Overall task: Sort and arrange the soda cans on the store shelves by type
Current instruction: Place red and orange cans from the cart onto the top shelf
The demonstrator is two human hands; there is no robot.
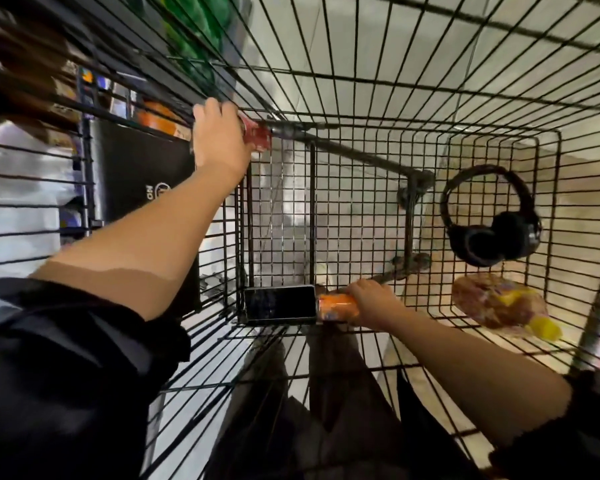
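I look down into a black wire shopping cart (361, 109). My left hand (219, 136) grips a red soda can (257, 135) at the cart's far left corner, near the top rail. My right hand (374, 303) grips an orange soda can (338, 308) lying sideways low in the cart, next to a dark phone (279, 304). Both forearms reach in from below, with dark sleeves pushed up.
Black headphones (492, 230) and a wrapped loaf of bread (503, 306) lie at the cart's right side. Beyond the left wall are a black box (142, 178), orange packs (156, 117) and green bottles (194, 39) on shelves. Dark trousers show beneath the cart.
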